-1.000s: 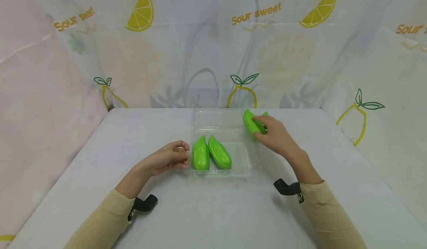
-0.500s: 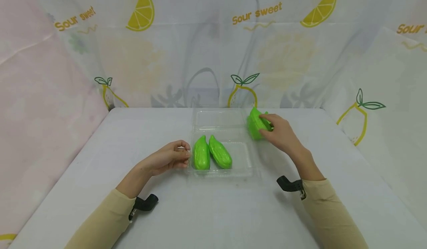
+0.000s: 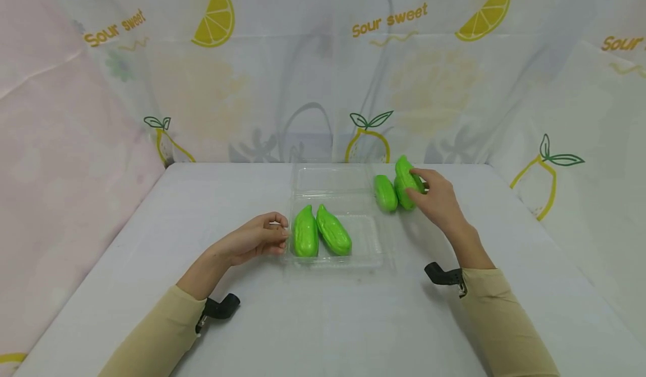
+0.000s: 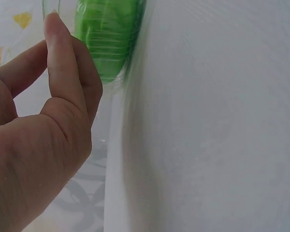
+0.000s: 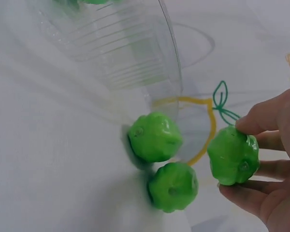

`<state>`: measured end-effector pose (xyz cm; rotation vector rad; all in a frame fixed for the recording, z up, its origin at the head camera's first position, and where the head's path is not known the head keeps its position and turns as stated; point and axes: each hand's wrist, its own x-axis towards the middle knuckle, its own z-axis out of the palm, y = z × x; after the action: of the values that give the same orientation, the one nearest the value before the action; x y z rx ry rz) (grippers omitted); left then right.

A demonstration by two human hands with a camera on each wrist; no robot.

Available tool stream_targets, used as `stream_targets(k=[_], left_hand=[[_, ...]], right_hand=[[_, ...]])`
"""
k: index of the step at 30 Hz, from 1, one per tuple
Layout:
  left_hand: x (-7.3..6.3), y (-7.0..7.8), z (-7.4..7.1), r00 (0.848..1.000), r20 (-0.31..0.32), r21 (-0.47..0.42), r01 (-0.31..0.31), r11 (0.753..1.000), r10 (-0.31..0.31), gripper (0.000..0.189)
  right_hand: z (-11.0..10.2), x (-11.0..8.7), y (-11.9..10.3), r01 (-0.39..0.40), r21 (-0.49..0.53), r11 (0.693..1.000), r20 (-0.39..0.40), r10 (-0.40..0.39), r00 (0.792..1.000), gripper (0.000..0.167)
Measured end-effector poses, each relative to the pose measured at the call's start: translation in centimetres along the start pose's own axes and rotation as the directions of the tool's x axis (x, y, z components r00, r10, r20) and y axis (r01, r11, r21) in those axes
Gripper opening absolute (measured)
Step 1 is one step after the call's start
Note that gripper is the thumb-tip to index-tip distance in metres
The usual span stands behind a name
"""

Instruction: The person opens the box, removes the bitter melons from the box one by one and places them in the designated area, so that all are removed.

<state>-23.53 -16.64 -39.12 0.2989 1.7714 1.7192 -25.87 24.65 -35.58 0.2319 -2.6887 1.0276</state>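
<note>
Two shiny green toy bitter melons [image 3: 333,231] lie side by side in the left part of a clear plastic box [image 3: 365,260], whose lid is folded back. My left hand [image 3: 259,235] pinches the box's left rim between thumb and fingers. In my right hand [image 3: 436,197], thumb and fingertips grip another toy bitter melon [image 5: 233,155], held up off the table with its pointed tip facing away. Below and beside it, two more melons rest on the table: one in plain sight [image 3: 386,193], the other [image 5: 173,187] partly hidden by the held one in the head view.
The clear lid [image 3: 330,179] lies behind the box, toward the back edge of the white table [image 3: 323,321]. A printed cloth [image 3: 313,74] with lemons hangs right behind that edge. Black wrist cameras [image 3: 222,307] stick out at both sleeves.
My right hand has carried its bitter melon to the right, away from the lid's right edge, bringing a melon on the table into sight. My left hand stays at the box.
</note>
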Motion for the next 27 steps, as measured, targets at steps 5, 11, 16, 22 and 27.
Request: stream_targets(k=[5, 11, 16, 22, 27], left_hand=[[0.0, 0.0, 0.0, 1.0, -0.002, 0.001, 0.002, 1.0, -0.002, 0.023], [0.0, 0.0, 0.0, 1.0, -0.001, -0.002, 0.001, 1.0, -0.001, 0.023], [0.1, -0.1, -0.1, 1.0, 0.001, 0.0, 0.004, 1.0, -0.004, 0.024], [0.1, -0.1, -0.1, 1.0, -0.004, 0.001, 0.005, 1.0, -0.005, 0.025], [0.1, -0.1, -0.1, 1.0, -0.004, 0.008, 0.007, 1.0, -0.007, 0.027]], right_hand=[[0.0, 0.1, 0.9, -0.021, -0.001, 1.0, -0.036, 0.021, 0.999, 0.049], [0.0, 0.0, 1.6, -0.051, -0.025, 0.998, -0.072, 0.049, 0.996, 0.048], [0.0, 0.0, 2.5, -0.064, -0.046, 0.997, -0.104, 0.059, 0.993, 0.048], [-0.1, 0.1, 3.4, -0.076, -0.057, 0.996, -0.105, 0.069, 0.992, 0.047], [-0.2, 0.2, 3.8, -0.107, -0.067, 0.992, -0.083, 0.101, 0.991, 0.049]])
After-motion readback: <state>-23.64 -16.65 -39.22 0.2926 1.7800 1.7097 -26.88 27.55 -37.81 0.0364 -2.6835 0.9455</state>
